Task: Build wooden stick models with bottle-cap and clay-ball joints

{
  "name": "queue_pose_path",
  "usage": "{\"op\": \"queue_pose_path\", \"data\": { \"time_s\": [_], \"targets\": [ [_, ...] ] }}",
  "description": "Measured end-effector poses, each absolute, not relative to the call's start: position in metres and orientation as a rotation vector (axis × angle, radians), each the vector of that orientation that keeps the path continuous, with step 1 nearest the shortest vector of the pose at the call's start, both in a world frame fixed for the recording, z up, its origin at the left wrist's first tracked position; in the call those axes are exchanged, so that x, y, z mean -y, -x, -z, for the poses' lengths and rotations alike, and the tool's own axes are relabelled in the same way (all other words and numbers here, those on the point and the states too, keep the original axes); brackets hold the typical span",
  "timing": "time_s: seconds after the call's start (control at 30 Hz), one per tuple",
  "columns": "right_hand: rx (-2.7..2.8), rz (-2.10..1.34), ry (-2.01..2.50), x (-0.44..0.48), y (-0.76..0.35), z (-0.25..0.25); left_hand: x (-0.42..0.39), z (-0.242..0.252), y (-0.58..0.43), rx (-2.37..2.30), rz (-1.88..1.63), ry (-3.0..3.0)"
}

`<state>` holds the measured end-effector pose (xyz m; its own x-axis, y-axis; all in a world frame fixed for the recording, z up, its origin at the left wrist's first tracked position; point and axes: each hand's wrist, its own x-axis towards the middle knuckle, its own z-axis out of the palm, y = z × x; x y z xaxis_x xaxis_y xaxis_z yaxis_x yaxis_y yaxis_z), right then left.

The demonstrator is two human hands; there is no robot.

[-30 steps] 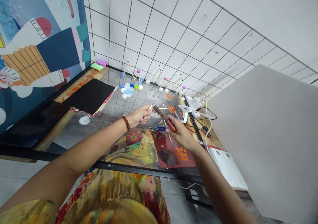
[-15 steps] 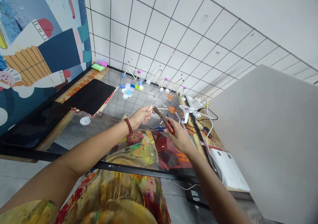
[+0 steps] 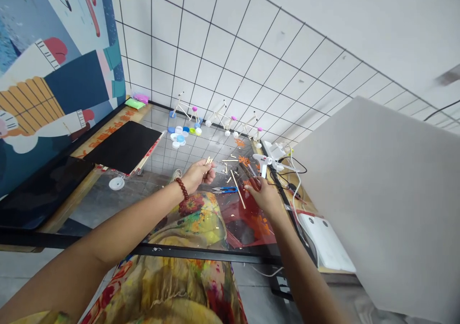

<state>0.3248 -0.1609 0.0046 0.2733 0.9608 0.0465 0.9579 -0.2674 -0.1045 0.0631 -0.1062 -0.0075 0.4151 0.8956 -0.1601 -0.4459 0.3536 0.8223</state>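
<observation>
My left hand (image 3: 199, 176), with a beaded bracelet at the wrist, is closed around a few short wooden sticks (image 3: 208, 160) whose ends poke out above the fingers. Low over the right part of the glass tabletop, my right hand (image 3: 265, 194) is curled at the reddish-brown handle of a knife-like tool (image 3: 246, 171) with a dark, rusty blade. Its grip is partly hidden. Blue thread snips (image 3: 225, 190) lie between the hands. A longer wooden stick (image 3: 237, 189) and several small cut bits are scattered beside them.
Stick frames with coloured caps and pink balls (image 3: 230, 122) stand along the back edge. Bottle caps (image 3: 178, 137) cluster left of them. A white glue gun (image 3: 262, 163) and cables are at right. A black board (image 3: 125, 146) and white lid (image 3: 117, 184) lie left.
My right hand has moved the knife-like tool away from the sticks, to the right and down toward the tabletop. The left hand keeps the sticks. The snips and longer stick are now uncovered.
</observation>
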Motion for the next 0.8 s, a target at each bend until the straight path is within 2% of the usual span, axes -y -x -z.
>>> {"op": "queue_pose_path", "data": {
  "time_s": [0.23,0.6,0.8],
  "targets": [
    [1.821,0.101,2.455,0.157,-0.311,0.006,0.108,0.008,-0.064,-0.690,-0.971,-0.804],
    [1.896,0.390,2.143,0.151,-0.311,0.024,0.115,0.014,-0.073,-0.682,-0.908,-0.962],
    [1.951,-0.075,1.469,0.145,-0.262,0.003,0.117,0.022,-0.077,-0.695,-0.907,-1.094]
  ]
}}
